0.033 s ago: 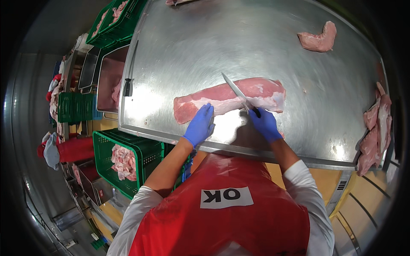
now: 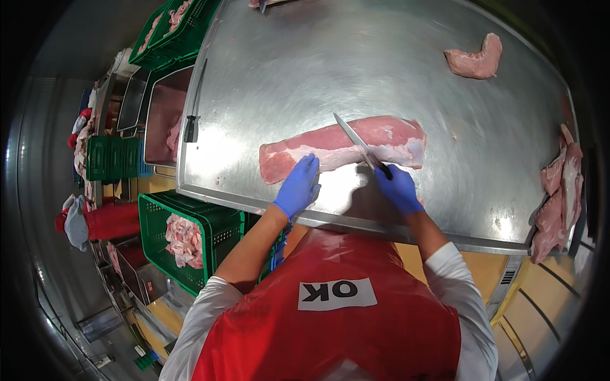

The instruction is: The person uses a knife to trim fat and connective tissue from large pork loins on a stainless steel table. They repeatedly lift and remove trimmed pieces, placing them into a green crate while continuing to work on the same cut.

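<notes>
A long pork loin (image 2: pixel 394 130), pink with white fat along its lower side, lies across the steel table (image 2: pixel 305 63). My left hand (image 2: pixel 297 185), in a blue glove, rests on the loin's lower left edge, fingers extended. My right hand (image 2: pixel 397 189), also gloved, is closed round the black handle of a knife (image 2: pixel 349 133). The blade lies diagonally over the middle of the loin, its tip near the upper edge; whether it cuts in, I cannot tell.
Meat pieces lie at the upper right (image 2: pixel 476 58) and right edge (image 2: pixel 559 190). A second knife (image 2: pixel 190 129) rests at the left edge, beside a steel bin (image 2: pixel 155 136). Green crates (image 2: pixel 219 244) hold trimmings. Another person in a red apron (image 2: pixel 108 222) is at the far left.
The knife and my right hand have shifted very slightly to the right and down. My left hand stays on the loin.
</notes>
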Tool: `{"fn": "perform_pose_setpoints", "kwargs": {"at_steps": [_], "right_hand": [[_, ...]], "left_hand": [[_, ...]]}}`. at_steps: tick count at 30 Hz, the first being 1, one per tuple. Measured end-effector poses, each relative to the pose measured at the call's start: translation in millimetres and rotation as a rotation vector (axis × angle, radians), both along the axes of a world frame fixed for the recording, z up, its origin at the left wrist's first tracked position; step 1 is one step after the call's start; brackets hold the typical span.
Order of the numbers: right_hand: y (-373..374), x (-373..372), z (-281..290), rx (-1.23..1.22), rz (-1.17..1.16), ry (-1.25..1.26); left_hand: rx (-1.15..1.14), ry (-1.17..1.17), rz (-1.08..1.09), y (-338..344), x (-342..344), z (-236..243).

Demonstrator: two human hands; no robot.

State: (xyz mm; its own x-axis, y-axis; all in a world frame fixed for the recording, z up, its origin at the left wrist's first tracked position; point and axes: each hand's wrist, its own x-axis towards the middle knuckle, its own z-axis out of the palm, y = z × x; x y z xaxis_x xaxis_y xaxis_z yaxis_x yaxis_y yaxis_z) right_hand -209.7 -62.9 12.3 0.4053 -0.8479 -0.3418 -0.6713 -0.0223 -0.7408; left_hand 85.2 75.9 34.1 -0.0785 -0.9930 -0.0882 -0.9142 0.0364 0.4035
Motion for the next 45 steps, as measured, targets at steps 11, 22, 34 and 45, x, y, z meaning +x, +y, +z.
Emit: {"fn": "perform_pose_setpoints", "kwargs": {"at_steps": [11,22,34,45], "right_hand": [[-5.5,21.0,-12.9,-0.132,0.007,-0.006],[-8.6,32.2,-13.1,-0.099,0.053,0.022],[-8.9,42.2,-23.6,-0.116,0.09,-0.046],[-2.8,-26.3,-4.4,0.039,-0.345,-0.01]], "left_hand": [[0.063,-0.02,0.025,1.2,-1.0,6.1],[0.076,-0.024,0.03,0.8,-1.5,7.3],[0.042,-0.018,0.04,2.8,-1.6,8.6],[-0.277,0.034,-0.112,-102.0,-52.3,13.7]]}}
